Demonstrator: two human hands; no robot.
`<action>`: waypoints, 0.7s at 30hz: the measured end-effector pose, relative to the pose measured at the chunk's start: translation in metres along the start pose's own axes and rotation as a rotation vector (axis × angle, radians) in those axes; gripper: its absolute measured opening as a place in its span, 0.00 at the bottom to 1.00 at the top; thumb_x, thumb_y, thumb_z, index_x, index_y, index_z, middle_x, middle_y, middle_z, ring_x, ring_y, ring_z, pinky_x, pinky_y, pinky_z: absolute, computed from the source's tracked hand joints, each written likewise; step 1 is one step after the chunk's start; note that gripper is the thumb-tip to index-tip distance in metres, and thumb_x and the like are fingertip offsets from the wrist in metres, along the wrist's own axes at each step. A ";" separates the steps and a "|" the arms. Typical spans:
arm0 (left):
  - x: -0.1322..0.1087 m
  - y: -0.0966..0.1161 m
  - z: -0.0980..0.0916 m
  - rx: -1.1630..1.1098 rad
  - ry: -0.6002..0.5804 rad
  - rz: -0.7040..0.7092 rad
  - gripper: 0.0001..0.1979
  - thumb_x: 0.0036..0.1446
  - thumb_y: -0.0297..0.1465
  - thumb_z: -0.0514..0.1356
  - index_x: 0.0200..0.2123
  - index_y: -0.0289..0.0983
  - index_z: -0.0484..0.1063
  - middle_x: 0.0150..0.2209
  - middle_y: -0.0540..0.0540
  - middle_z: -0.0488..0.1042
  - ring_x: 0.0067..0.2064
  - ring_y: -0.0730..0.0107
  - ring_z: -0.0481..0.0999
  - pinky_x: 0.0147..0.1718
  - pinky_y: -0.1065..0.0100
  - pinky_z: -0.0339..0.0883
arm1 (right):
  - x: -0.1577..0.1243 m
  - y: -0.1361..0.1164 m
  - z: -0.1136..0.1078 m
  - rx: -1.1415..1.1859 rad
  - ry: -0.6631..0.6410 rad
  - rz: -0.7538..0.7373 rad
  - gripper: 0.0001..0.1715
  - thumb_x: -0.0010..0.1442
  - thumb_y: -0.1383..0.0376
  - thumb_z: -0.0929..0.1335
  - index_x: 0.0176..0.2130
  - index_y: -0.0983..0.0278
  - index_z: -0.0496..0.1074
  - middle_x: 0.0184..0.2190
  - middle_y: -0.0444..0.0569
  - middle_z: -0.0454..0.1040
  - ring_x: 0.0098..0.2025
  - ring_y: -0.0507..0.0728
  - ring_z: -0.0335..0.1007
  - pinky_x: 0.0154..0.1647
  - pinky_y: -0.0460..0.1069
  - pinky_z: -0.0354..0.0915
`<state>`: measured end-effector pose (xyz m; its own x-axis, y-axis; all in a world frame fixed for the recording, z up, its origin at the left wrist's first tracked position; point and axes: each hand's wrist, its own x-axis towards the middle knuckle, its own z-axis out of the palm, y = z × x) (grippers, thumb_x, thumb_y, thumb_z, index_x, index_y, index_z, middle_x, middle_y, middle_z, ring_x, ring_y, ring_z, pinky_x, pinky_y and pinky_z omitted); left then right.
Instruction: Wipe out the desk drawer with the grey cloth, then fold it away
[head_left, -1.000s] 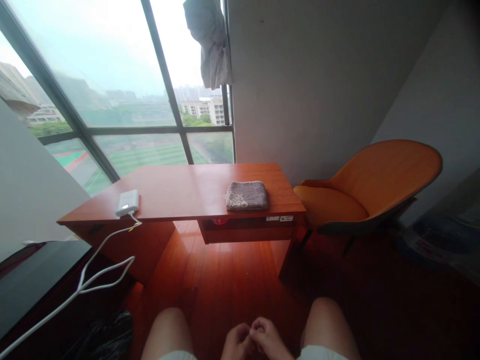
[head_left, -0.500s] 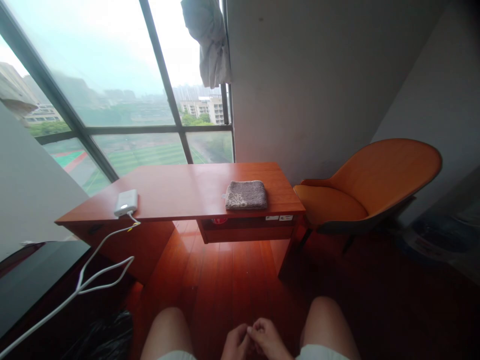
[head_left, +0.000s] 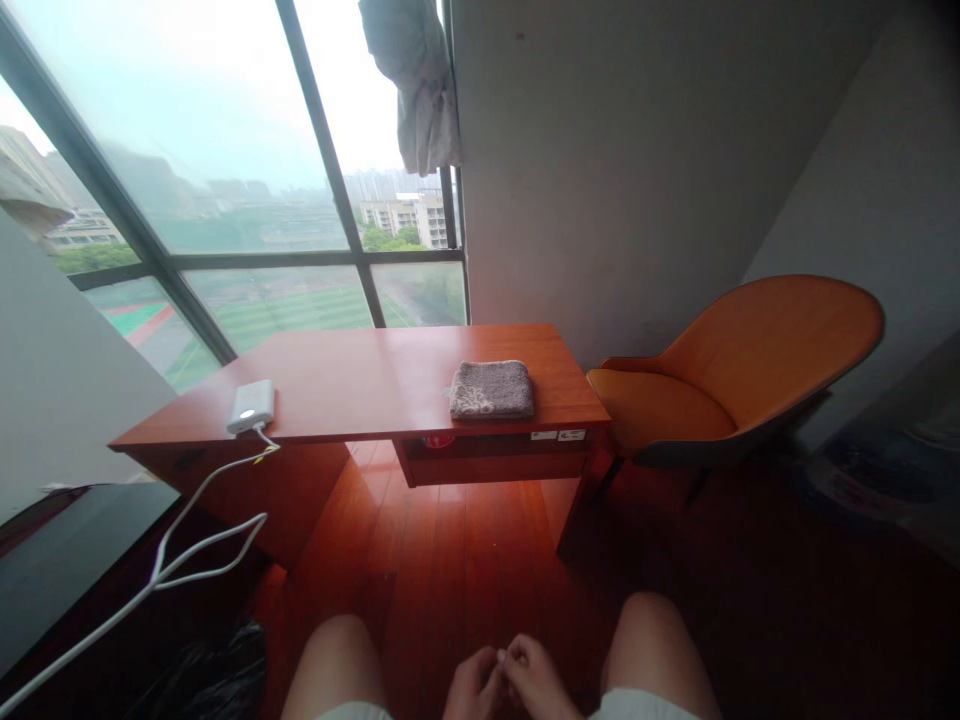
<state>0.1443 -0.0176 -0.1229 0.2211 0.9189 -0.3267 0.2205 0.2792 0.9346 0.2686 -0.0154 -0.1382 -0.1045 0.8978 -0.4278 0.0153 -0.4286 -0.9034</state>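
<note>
Head view: bare left hand (head_left: pixel 472 684) and bare right hand (head_left: pixel 534 677) meet, can't tell if anything's pinched! Folded grey-brown fabric towel (head_left: pixel 492 390) lies on the reddish wooden desk (head_left: pixel 360 380); snag that long white cable (head_left: pixel 154 580) and the boxy white device (head_left: pixel 252 403) could topple off.

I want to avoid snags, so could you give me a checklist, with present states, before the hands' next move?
1. Left hand and right hand free: cannot tell; they meet between the knees, and curled fingers could hide something small.
2. Folded grey-brown fluffy towel lying flat on the reddish-brown wooden desk: ok.
3. White boxy plastic device well back from the desk's front edge: not ok; it sits close to it.
4. Slim white cable wholly on the desk: not ok; it runs off the front edge.
5. Curved-back orange chair apart from the hands: ok; it stands by the desk's right end.
</note>
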 end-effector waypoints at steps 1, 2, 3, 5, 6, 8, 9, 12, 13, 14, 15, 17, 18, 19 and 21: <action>0.000 0.001 -0.001 -0.017 0.004 0.003 0.25 0.49 0.55 0.56 0.26 0.37 0.68 0.25 0.49 0.71 0.28 0.69 0.69 0.28 0.70 0.60 | 0.000 0.000 0.000 0.003 0.004 -0.011 0.33 0.42 0.34 0.64 0.24 0.59 0.59 0.14 0.38 0.62 0.18 0.50 0.59 0.20 0.46 0.52; 0.000 0.002 -0.001 -0.039 0.007 0.000 0.25 0.49 0.55 0.56 0.26 0.38 0.67 0.24 0.50 0.71 0.28 0.69 0.69 0.28 0.70 0.60 | 0.001 0.000 0.000 0.000 0.006 -0.020 0.33 0.43 0.34 0.63 0.24 0.59 0.59 0.15 0.38 0.62 0.18 0.50 0.59 0.20 0.46 0.52; 0.001 0.002 -0.002 -0.068 0.010 -0.010 0.25 0.49 0.56 0.56 0.26 0.38 0.67 0.24 0.50 0.70 0.27 0.70 0.68 0.27 0.70 0.60 | 0.001 0.000 0.000 -0.007 0.007 -0.028 0.33 0.43 0.34 0.63 0.24 0.59 0.59 0.15 0.39 0.62 0.18 0.50 0.59 0.21 0.46 0.52; 0.002 0.003 -0.003 -0.131 0.015 -0.051 0.27 0.47 0.58 0.56 0.26 0.38 0.66 0.22 0.51 0.70 0.24 0.71 0.67 0.25 0.71 0.59 | 0.002 0.002 -0.001 -0.035 0.009 -0.047 0.33 0.44 0.34 0.63 0.24 0.60 0.60 0.16 0.39 0.62 0.19 0.50 0.59 0.22 0.47 0.53; 0.002 0.004 -0.003 -0.159 0.018 -0.076 0.28 0.46 0.59 0.56 0.25 0.38 0.66 0.21 0.51 0.69 0.23 0.71 0.67 0.23 0.71 0.57 | 0.002 0.003 -0.001 -0.049 0.007 -0.057 0.32 0.45 0.34 0.63 0.24 0.60 0.60 0.17 0.40 0.63 0.20 0.50 0.60 0.22 0.47 0.53; 0.004 0.003 -0.002 -0.200 0.026 -0.114 0.29 0.42 0.61 0.57 0.25 0.38 0.65 0.19 0.51 0.69 0.22 0.72 0.66 0.22 0.71 0.55 | 0.003 0.005 -0.001 -0.068 -0.007 -0.076 0.31 0.47 0.36 0.63 0.24 0.61 0.61 0.18 0.41 0.64 0.21 0.51 0.61 0.24 0.47 0.55; 0.004 0.002 -0.002 -0.210 0.031 -0.125 0.30 0.41 0.62 0.57 0.24 0.39 0.64 0.19 0.52 0.68 0.21 0.72 0.66 0.21 0.71 0.55 | 0.003 0.007 -0.001 -0.074 -0.019 -0.089 0.31 0.48 0.37 0.63 0.24 0.61 0.62 0.18 0.42 0.65 0.22 0.51 0.62 0.24 0.47 0.56; 0.006 0.000 -0.001 -0.210 0.049 -0.143 0.31 0.37 0.64 0.57 0.22 0.39 0.62 0.16 0.54 0.64 0.20 0.74 0.63 0.20 0.72 0.52 | 0.002 0.008 -0.002 -0.103 -0.052 -0.135 0.28 0.53 0.40 0.62 0.25 0.62 0.64 0.20 0.44 0.68 0.24 0.52 0.64 0.26 0.47 0.58; 0.006 -0.001 0.000 -0.206 0.055 -0.145 0.32 0.37 0.64 0.57 0.22 0.39 0.62 0.16 0.54 0.63 0.19 0.75 0.62 0.19 0.72 0.51 | 0.001 0.007 -0.002 -0.119 -0.058 -0.149 0.27 0.54 0.42 0.62 0.25 0.62 0.64 0.21 0.45 0.69 0.24 0.52 0.65 0.26 0.47 0.59; 0.006 -0.002 0.000 -0.205 0.060 -0.145 0.32 0.37 0.64 0.57 0.21 0.39 0.62 0.16 0.55 0.63 0.19 0.76 0.62 0.19 0.72 0.50 | 0.000 0.005 -0.002 -0.132 -0.065 -0.161 0.26 0.55 0.43 0.62 0.26 0.62 0.65 0.22 0.45 0.70 0.25 0.52 0.66 0.27 0.47 0.59; 0.007 -0.002 0.000 -0.209 0.064 -0.143 0.32 0.37 0.64 0.57 0.21 0.39 0.62 0.15 0.55 0.63 0.19 0.76 0.61 0.19 0.72 0.50 | -0.001 0.003 -0.002 -0.140 -0.072 -0.170 0.25 0.56 0.44 0.62 0.26 0.62 0.66 0.22 0.46 0.71 0.25 0.53 0.67 0.27 0.47 0.59; 0.007 -0.003 0.000 -0.236 0.066 -0.134 0.32 0.38 0.63 0.58 0.22 0.38 0.62 0.16 0.55 0.62 0.19 0.76 0.62 0.19 0.73 0.50 | -0.004 -0.002 -0.003 -0.141 -0.085 -0.185 0.24 0.57 0.45 0.62 0.27 0.63 0.67 0.23 0.46 0.72 0.26 0.53 0.68 0.28 0.47 0.60; 0.007 -0.004 0.000 -0.249 0.064 -0.130 0.31 0.39 0.63 0.58 0.22 0.38 0.62 0.16 0.55 0.62 0.19 0.76 0.62 0.19 0.73 0.50 | -0.005 -0.004 -0.003 -0.140 -0.088 -0.187 0.24 0.57 0.46 0.62 0.27 0.63 0.67 0.23 0.47 0.73 0.26 0.53 0.68 0.28 0.47 0.61; 0.007 -0.004 -0.001 -0.260 0.063 -0.128 0.31 0.39 0.62 0.59 0.22 0.38 0.62 0.16 0.55 0.62 0.20 0.76 0.62 0.19 0.73 0.51 | -0.005 -0.006 -0.003 -0.144 -0.090 -0.190 0.24 0.58 0.46 0.62 0.27 0.63 0.68 0.24 0.47 0.73 0.27 0.54 0.69 0.29 0.47 0.61; 0.007 -0.003 -0.001 -0.268 0.065 -0.129 0.31 0.38 0.61 0.60 0.22 0.38 0.63 0.16 0.55 0.62 0.20 0.76 0.62 0.19 0.73 0.51 | -0.006 -0.008 -0.004 -0.175 -0.088 -0.198 0.24 0.58 0.46 0.61 0.28 0.63 0.69 0.25 0.48 0.74 0.28 0.54 0.70 0.30 0.47 0.62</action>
<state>0.1442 -0.0119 -0.1273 0.1446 0.8846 -0.4434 -0.0173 0.4503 0.8927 0.2728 -0.0168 -0.1285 -0.2082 0.9470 -0.2445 0.1563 -0.2145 -0.9641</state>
